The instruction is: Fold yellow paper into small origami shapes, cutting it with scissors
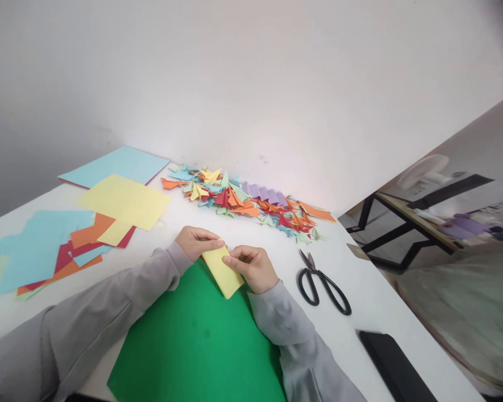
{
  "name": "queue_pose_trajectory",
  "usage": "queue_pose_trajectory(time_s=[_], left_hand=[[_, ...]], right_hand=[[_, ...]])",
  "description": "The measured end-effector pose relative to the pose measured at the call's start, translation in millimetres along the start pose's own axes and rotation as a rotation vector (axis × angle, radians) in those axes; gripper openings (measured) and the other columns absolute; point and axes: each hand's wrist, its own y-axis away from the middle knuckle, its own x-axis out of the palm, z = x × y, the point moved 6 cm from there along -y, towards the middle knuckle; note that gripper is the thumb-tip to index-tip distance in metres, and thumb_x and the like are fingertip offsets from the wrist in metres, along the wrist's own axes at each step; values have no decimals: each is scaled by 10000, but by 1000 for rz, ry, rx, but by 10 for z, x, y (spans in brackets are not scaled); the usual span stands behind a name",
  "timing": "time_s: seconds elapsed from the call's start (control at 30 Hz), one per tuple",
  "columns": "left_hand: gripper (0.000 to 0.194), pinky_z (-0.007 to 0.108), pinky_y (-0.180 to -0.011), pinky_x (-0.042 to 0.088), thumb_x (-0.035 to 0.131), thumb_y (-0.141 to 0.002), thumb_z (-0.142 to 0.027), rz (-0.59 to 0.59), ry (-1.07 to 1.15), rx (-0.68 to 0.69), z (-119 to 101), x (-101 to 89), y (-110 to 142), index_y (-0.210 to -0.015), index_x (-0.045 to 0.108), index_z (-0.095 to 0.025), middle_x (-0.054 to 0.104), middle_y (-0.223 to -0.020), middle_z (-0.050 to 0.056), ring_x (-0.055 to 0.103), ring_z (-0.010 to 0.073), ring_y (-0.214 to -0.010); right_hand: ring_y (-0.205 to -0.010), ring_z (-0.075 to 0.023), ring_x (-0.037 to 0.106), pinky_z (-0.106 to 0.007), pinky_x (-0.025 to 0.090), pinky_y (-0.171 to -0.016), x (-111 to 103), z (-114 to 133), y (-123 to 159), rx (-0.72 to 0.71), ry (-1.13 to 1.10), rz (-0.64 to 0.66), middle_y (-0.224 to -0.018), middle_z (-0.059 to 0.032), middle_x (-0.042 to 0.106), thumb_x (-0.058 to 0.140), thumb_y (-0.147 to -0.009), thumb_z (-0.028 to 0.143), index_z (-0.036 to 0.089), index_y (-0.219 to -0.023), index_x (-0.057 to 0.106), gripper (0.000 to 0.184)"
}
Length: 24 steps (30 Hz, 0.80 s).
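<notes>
Between my two hands is a folded piece of yellow paper [223,272], held over the top edge of a green sheet [197,329]. My left hand [198,242] pinches the paper's upper left corner between thumb and fingers. Along its right edge, my right hand [255,268] grips it with the thumb on top and the fingers curled behind. The paper's lower end points down toward the green sheet. Behind the hands lies a long heap of small folded paper planes [235,201] in several colours.
Black-handled scissors [318,282] lie partly spread at the right, with a black flat object [396,365] nearer me. Loose coloured sheets [46,240], a larger yellow sheet [126,201] and a light blue sheet [117,164] are on the left. A wall [251,84] rises behind the white table [385,312].
</notes>
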Motion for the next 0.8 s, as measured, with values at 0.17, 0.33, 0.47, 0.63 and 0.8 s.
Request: queue_pose_trajectory(time_s=[0.17, 0.33, 0.47, 0.63, 0.8], left_hand=[[190, 225, -519, 441, 698, -520, -297, 5, 0, -38, -7, -17, 8, -570, 668, -116, 654, -566, 39, 555, 108, -502], [299, 265, -518, 459, 678, -531, -397, -41, 115, -82, 55, -2, 8, -612, 642, -112, 635, -559, 30, 569, 131, -511], [329, 240, -527, 467, 772, -374, -253, -57, 104, -77, 130, 45, 11, -613, 595, -111, 624, -547, -2, 570, 116, -513], [352, 263, -497, 497, 786, -307, -217, -137, 153, -149, 219, -20, -1, -509, 514, -119, 623, -518, 2, 589, 140, -500], [325, 292, -500, 530, 782, -346, -260, -166, 124, -181, 170, -69, -11, -534, 583, -85, 633, -524, 45, 611, 175, -507]], right_hand=[[-405, -74, 453, -203, 326, -417, 27, 5, 3, -1, -2, 5, -443, 27, 577, 734, -485, 276, 153, -509, 620, 170], [-397, -74, 456, -205, 332, -413, -1, 3, -2, -4, -46, -99, -443, 23, 583, 736, -471, 305, 152, -507, 616, 197], [-401, -80, 464, -207, 340, -412, -39, 10, 8, -26, -59, -190, -442, 24, 583, 749, -442, 308, 152, -509, 615, 217], [-392, -76, 452, -210, 336, -412, -41, -17, 0, -18, -63, -200, -426, 29, 570, 741, -459, 326, 154, -509, 615, 220], [-395, -83, 464, -215, 345, -410, -77, -84, -49, 16, -83, -207, -443, 15, 588, 744, -448, 346, 151, -514, 624, 238]])
